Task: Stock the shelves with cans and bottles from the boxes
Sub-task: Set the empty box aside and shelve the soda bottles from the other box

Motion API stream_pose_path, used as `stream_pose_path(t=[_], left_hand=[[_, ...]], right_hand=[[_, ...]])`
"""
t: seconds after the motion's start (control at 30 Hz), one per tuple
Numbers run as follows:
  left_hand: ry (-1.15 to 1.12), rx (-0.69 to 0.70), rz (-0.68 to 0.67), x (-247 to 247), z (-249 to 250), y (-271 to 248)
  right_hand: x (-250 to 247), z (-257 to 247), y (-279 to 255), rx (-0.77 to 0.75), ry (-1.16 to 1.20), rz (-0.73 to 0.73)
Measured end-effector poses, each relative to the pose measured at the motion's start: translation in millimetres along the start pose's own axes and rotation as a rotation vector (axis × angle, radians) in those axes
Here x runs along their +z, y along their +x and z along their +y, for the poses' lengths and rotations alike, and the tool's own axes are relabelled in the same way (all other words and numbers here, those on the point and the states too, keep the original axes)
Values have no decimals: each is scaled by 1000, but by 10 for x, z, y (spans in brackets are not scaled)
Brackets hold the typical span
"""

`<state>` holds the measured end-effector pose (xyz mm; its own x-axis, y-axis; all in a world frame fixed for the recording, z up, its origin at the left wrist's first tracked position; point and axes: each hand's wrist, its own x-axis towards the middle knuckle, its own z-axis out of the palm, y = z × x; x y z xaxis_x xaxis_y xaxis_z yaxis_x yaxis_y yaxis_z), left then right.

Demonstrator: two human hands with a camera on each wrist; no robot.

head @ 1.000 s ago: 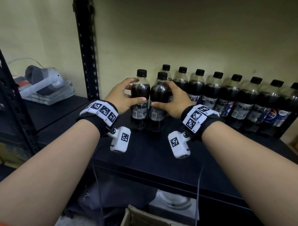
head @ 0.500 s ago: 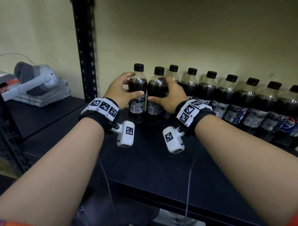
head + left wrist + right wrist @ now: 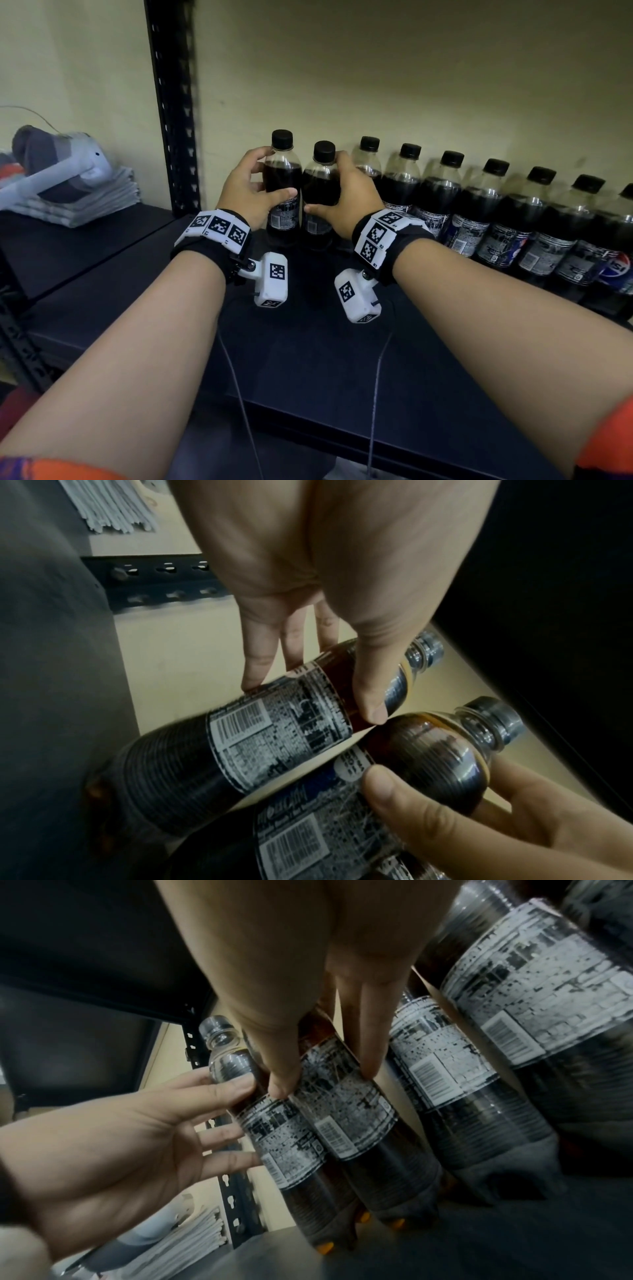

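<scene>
- Left hand grasps the left bottle, thumb across its front and fingers behind; right hand grasps the right bottle the same way.
- Both bottles stand upright and side by side on the shelf, near the wall, at the left end of the row of bottles.
- Step in hand, by judgement: placing this pair in line with the row.
- Next move calls for setting them close against the neighbouring bottle, then letting go without tipping either.
</scene>
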<state>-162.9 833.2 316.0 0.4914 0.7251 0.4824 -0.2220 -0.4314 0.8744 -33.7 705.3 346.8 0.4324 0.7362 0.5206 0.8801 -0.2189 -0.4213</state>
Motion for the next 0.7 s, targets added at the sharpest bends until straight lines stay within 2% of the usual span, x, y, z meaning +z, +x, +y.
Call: stream_pose_path(t=[0.13, 0.43, 0.7], left_hand=[[-18, 25, 10, 14, -45, 36], [-47, 56, 3, 102, -126, 119], [-41, 59, 27, 225, -260, 292]], right_hand=[[-40, -43, 30, -23, -230, -3], [-55, -36, 215, -93, -598, 161], [-19, -16, 464, -77, -665, 116]])
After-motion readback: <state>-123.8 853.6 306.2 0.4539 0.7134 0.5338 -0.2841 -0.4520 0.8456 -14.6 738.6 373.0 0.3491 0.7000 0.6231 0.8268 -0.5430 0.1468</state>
